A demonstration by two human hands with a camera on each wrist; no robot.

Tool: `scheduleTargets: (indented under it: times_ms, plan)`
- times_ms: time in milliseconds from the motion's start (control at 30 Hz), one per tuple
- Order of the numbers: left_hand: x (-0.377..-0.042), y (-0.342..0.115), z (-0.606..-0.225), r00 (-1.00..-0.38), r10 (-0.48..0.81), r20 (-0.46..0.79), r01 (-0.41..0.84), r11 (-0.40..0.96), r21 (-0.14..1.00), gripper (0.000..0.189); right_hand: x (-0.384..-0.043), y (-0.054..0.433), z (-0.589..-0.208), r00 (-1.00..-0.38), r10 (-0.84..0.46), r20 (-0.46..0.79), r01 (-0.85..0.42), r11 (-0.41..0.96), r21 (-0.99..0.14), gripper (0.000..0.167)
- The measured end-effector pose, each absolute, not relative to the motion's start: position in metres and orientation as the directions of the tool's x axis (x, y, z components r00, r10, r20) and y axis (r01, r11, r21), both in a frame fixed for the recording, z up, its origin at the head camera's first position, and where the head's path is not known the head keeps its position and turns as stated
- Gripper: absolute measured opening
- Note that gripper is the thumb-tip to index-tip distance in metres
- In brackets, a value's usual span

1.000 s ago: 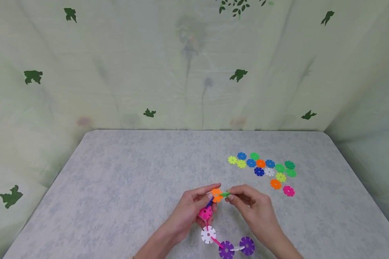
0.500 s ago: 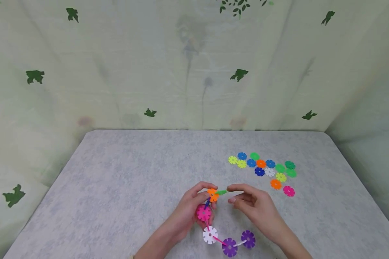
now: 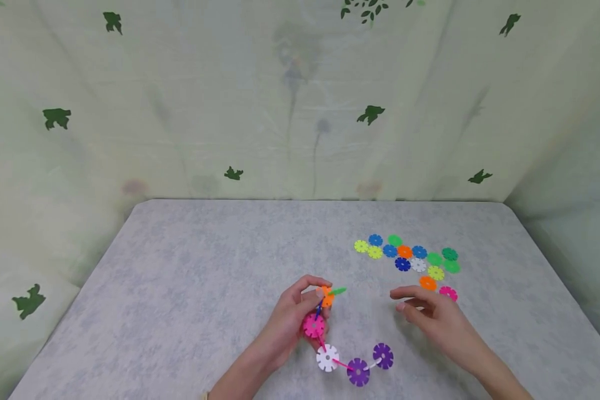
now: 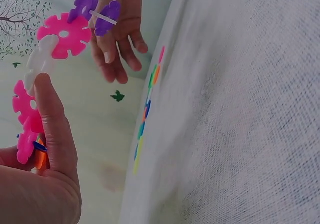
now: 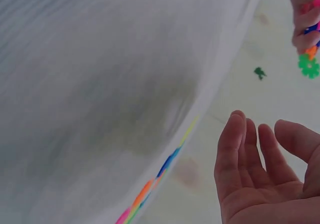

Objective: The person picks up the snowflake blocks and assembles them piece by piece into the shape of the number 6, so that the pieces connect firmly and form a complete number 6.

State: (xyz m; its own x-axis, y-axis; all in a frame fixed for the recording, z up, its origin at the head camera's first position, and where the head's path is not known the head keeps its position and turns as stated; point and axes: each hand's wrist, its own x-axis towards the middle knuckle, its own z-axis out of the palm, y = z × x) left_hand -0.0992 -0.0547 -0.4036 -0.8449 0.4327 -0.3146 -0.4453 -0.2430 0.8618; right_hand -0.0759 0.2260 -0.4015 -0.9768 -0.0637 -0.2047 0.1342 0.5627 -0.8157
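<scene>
My left hand (image 3: 295, 316) pinches the orange disc (image 3: 327, 297) of a chain of notched plastic snowflake discs. A green disc (image 3: 338, 291), seen edge-on in the head view, is slotted into the orange one and points right. Below hang a dark blue disc (image 3: 319, 309), a pink disc (image 3: 313, 325), a white disc (image 3: 327, 358) and, at the tail, a purple disc (image 3: 358, 372) joined by a thin white one to another purple disc (image 3: 383, 356). Fingers loosely bent and holding nothing, my right hand (image 3: 437, 319) is apart from the chain, just below the loose discs.
Loose snowflake discs in several colours lie flat on the grey table (image 3: 205, 266) at right, among them an orange disc (image 3: 428, 283) and a pink disc (image 3: 448, 293), which my right hand partly overlaps. A pale curtain (image 3: 180, 100) with green bird shapes stands behind the table.
My right hand has let go of the green disc and moved right, towards the loose discs. The left hand still holds the chain, which has turned slightly.
</scene>
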Motion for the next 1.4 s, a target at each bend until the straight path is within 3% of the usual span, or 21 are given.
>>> scheduleTargets:
  times_ms: [333,700,1033,1400]
  plan:
    - [-0.101,-0.056,-0.403,-0.858,0.420,-0.296,-0.425,-0.254,0.869,0.030,-0.074,0.287,-0.404,-0.986,-0.078,-0.145,0.049,0.699,-0.714,0.029]
    - [-0.101,-0.056,-0.402,-0.843,0.448,-0.297,-0.443,-0.266,0.856,0.032,-0.088,0.336,-0.415,-0.985,-0.102,-0.139,0.015,0.752,-0.659,0.029]
    - [-0.101,-0.056,-0.404,-0.841,0.422,-0.339,-0.460,-0.229,0.858,0.032,-0.102,0.348,-0.435,-0.977,-0.150,-0.153,-0.013,0.756,-0.655,0.040]
    - [-0.102,-0.057,-0.405,-0.843,0.432,-0.319,-0.457,-0.263,0.850,0.032,-0.109,0.337,-0.434,-0.979,-0.114,-0.167,0.020,0.768,-0.640,0.030]
